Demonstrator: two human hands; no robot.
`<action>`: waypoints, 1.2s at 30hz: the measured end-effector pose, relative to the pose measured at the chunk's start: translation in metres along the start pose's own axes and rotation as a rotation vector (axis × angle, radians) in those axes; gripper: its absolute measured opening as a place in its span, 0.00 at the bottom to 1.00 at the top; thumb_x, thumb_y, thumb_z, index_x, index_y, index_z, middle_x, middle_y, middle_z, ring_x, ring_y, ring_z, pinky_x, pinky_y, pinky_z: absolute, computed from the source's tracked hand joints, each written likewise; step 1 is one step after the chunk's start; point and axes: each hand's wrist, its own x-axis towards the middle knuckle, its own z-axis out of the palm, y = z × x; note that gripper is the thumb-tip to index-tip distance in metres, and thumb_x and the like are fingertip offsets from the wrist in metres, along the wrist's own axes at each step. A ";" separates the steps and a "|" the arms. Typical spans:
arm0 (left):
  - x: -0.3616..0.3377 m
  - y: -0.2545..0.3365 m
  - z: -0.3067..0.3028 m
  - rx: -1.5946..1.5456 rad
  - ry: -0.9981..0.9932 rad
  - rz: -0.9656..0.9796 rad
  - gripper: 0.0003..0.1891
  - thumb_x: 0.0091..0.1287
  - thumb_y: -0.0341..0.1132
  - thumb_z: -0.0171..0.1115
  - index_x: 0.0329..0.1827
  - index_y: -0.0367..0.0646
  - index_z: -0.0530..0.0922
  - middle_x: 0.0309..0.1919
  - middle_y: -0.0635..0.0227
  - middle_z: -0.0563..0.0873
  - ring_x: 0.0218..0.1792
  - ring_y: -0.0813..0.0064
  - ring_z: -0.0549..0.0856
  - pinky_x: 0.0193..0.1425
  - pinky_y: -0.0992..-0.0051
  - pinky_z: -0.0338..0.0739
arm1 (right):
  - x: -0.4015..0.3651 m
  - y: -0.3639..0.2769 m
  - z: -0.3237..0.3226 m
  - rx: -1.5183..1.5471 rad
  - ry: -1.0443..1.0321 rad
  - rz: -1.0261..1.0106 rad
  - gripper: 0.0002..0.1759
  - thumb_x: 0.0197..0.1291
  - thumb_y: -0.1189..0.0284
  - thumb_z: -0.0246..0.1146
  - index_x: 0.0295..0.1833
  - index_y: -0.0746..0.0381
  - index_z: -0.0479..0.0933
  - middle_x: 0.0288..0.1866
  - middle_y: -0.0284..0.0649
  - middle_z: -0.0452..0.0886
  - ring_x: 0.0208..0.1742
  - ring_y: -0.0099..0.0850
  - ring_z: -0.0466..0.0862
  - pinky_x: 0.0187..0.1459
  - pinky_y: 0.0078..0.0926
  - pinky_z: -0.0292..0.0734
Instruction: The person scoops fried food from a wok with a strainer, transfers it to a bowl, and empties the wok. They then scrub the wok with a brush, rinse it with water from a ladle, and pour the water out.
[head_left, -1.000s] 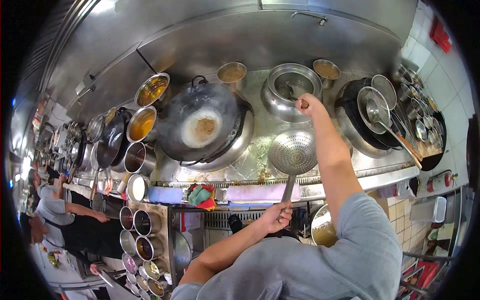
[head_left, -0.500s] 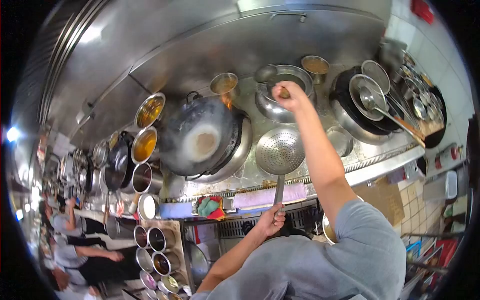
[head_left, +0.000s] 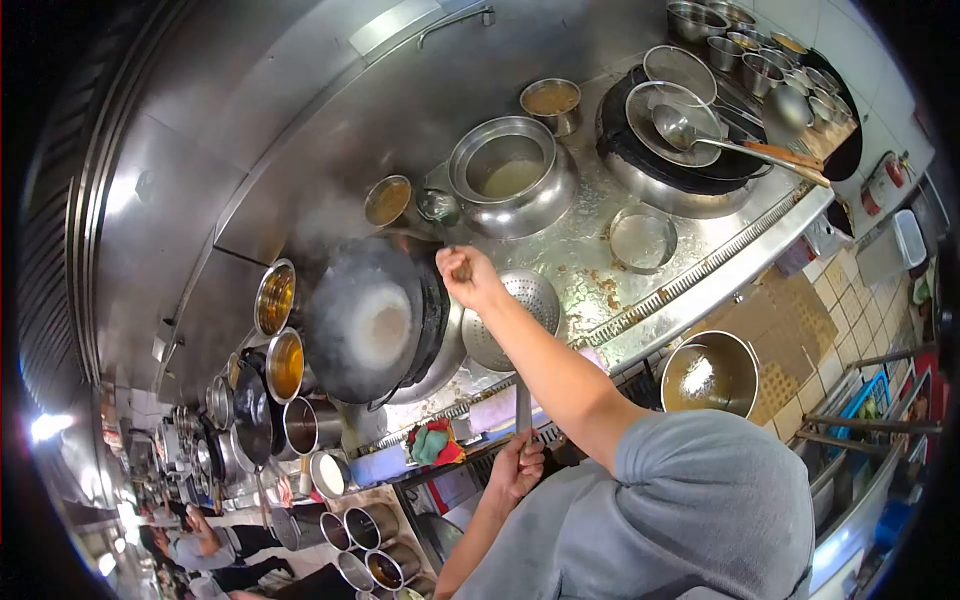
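My right hand [head_left: 468, 276] is closed around the end of a ladle's handle. The ladle's bowl [head_left: 438, 206] is just left of a round steel pot [head_left: 565, 195] with cloudy liquid inside. Lower down, my left hand [head_left: 518, 465] grips the handle of a perforated skimmer [head_left: 535, 300]. My right forearm hides part of the skimmer's disc, which is over the stove top beside the wok. The black wok [head_left: 340, 350] sits on the burner at left, with steam rising over pale liquid in it.
A steel container of brown liquid [head_left: 550, 98] stands behind the pot. Strainers [head_left: 640, 115] rest over another wok at right. Bowls of amber liquid [head_left: 285, 365] line the left. A large bucket [head_left: 752, 372] is low at right. Co-workers [head_left: 190, 545] are at far left.
My right hand has carried the ladle from over the steel pot leftward toward the wok. My left hand still holds the skimmer. The view has turned and tilted.
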 end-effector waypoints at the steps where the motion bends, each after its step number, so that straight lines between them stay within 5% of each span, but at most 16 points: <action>1: 0.000 0.001 -0.004 -0.005 -0.011 -0.012 0.10 0.67 0.42 0.53 0.41 0.46 0.70 0.17 0.77 0.67 0.13 0.88 0.64 0.13 0.88 0.56 | -0.006 0.004 -0.005 -0.008 0.037 0.006 0.05 0.57 0.78 0.49 0.31 0.68 0.63 0.23 0.36 0.66 0.20 0.22 0.71 0.22 0.16 0.71; 4: 0.012 0.007 0.001 0.054 0.073 0.039 0.11 0.67 0.44 0.53 0.42 0.47 0.70 0.17 0.77 0.67 0.13 0.88 0.64 0.13 0.87 0.56 | -0.015 0.005 -0.008 -0.097 0.137 0.009 0.06 0.58 0.76 0.49 0.31 0.68 0.63 0.25 0.36 0.66 0.20 0.20 0.70 0.20 0.14 0.69; 7: 0.030 0.014 0.012 0.063 0.014 0.050 0.13 0.66 0.46 0.53 0.42 0.47 0.72 0.18 0.77 0.69 0.13 0.89 0.64 0.13 0.87 0.57 | -0.036 -0.002 0.008 -0.514 0.213 0.093 0.06 0.58 0.74 0.54 0.32 0.63 0.64 0.25 0.37 0.69 0.18 0.18 0.68 0.17 0.11 0.65; 9: 0.028 0.014 0.020 0.023 -0.005 0.003 0.13 0.66 0.46 0.53 0.42 0.45 0.72 0.18 0.78 0.69 0.13 0.89 0.64 0.13 0.87 0.56 | -0.059 -0.006 0.037 -1.081 0.285 -0.069 0.05 0.59 0.73 0.56 0.38 0.58 0.67 0.24 0.36 0.70 0.17 0.18 0.67 0.14 0.13 0.64; 11: 0.018 0.011 0.019 -0.028 -0.037 -0.020 0.14 0.67 0.46 0.52 0.42 0.44 0.72 0.18 0.78 0.68 0.13 0.89 0.64 0.13 0.87 0.57 | -0.078 -0.006 0.074 -1.690 0.531 -0.281 0.19 0.59 0.73 0.55 0.57 0.60 0.66 0.28 0.37 0.74 0.18 0.20 0.71 0.16 0.17 0.68; 15: -0.004 0.006 0.017 -0.188 -0.137 -0.118 0.12 0.67 0.44 0.52 0.43 0.45 0.71 0.19 0.75 0.68 0.16 0.87 0.66 0.14 0.88 0.57 | -0.072 -0.062 0.118 -2.789 0.666 -0.430 0.18 0.54 0.75 0.53 0.52 0.63 0.70 0.23 0.39 0.75 0.18 0.27 0.74 0.17 0.28 0.68; 17: -0.007 0.007 0.022 -0.225 -0.161 -0.167 0.11 0.68 0.42 0.50 0.41 0.43 0.70 0.20 0.75 0.68 0.17 0.86 0.66 0.14 0.88 0.58 | -0.048 -0.089 0.133 -3.206 0.673 -0.503 0.16 0.50 0.77 0.52 0.44 0.71 0.74 0.30 0.53 0.80 0.27 0.38 0.81 0.25 0.32 0.74; 18: -0.003 0.004 0.022 -0.238 -0.168 -0.157 0.11 0.68 0.42 0.50 0.41 0.43 0.70 0.20 0.75 0.68 0.17 0.86 0.66 0.14 0.88 0.58 | -0.031 -0.101 0.137 -3.219 0.653 -0.487 0.16 0.50 0.77 0.52 0.44 0.71 0.74 0.30 0.53 0.80 0.27 0.38 0.81 0.25 0.32 0.74; 20: 0.009 0.000 0.022 -0.183 -0.132 -0.164 0.12 0.70 0.42 0.47 0.43 0.42 0.70 0.21 0.73 0.68 0.15 0.86 0.65 0.13 0.87 0.58 | 0.000 -0.121 0.139 -3.207 1.049 -0.041 0.08 0.46 0.81 0.50 0.30 0.72 0.75 0.21 0.51 0.77 0.24 0.37 0.79 0.23 0.32 0.72; 21: 0.014 -0.002 0.025 -0.133 -0.129 -0.147 0.12 0.70 0.42 0.46 0.42 0.42 0.69 0.20 0.73 0.67 0.15 0.86 0.64 0.13 0.87 0.58 | 0.006 -0.129 0.135 -3.222 1.024 -0.029 0.08 0.46 0.81 0.50 0.30 0.72 0.75 0.21 0.51 0.77 0.24 0.37 0.79 0.23 0.32 0.72; 23: 0.019 -0.004 0.035 -0.110 -0.121 -0.141 0.12 0.70 0.43 0.46 0.42 0.43 0.69 0.20 0.74 0.67 0.15 0.86 0.64 0.13 0.87 0.58 | 0.014 -0.147 0.126 -2.117 0.892 -0.160 0.04 0.51 0.80 0.50 0.25 0.67 0.64 0.20 0.41 0.69 0.20 0.31 0.73 0.19 0.29 0.69; 24: 0.021 -0.004 0.040 -0.071 -0.109 -0.153 0.12 0.70 0.43 0.46 0.41 0.43 0.68 0.20 0.74 0.67 0.15 0.86 0.64 0.13 0.87 0.58 | 0.019 -0.168 0.122 -2.125 0.886 -0.146 0.04 0.51 0.80 0.50 0.25 0.67 0.64 0.20 0.41 0.69 0.20 0.31 0.73 0.19 0.29 0.69; 26: 0.026 -0.005 0.051 -0.054 -0.091 -0.152 0.11 0.70 0.42 0.48 0.41 0.43 0.68 0.19 0.75 0.67 0.15 0.87 0.64 0.12 0.87 0.57 | 0.026 -0.208 0.119 -0.917 0.586 -0.244 0.08 0.52 0.81 0.48 0.24 0.64 0.59 0.21 0.38 0.66 0.21 0.28 0.71 0.20 0.19 0.69; 28: 0.031 -0.004 0.057 -0.059 -0.099 -0.175 0.10 0.68 0.40 0.50 0.40 0.42 0.68 0.20 0.76 0.68 0.15 0.88 0.65 0.13 0.88 0.58 | -0.002 -0.169 0.131 -0.833 0.523 -0.314 0.07 0.54 0.82 0.46 0.25 0.66 0.57 0.21 0.36 0.62 0.19 0.25 0.67 0.20 0.14 0.68; 30: 0.039 -0.004 0.061 -0.081 -0.138 -0.172 0.09 0.68 0.39 0.52 0.40 0.42 0.68 0.20 0.76 0.68 0.16 0.88 0.66 0.13 0.88 0.59 | -0.016 -0.162 0.136 -0.624 0.443 -0.135 0.06 0.53 0.83 0.47 0.27 0.67 0.57 0.23 0.37 0.63 0.20 0.25 0.68 0.20 0.16 0.70; 36: 0.060 -0.006 0.066 -0.043 -0.181 -0.102 0.07 0.66 0.36 0.54 0.38 0.42 0.69 0.20 0.77 0.70 0.17 0.89 0.67 0.15 0.89 0.61 | -0.043 -0.072 0.146 -0.681 0.353 -0.108 0.05 0.56 0.83 0.46 0.29 0.67 0.58 0.24 0.37 0.64 0.20 0.24 0.68 0.22 0.16 0.68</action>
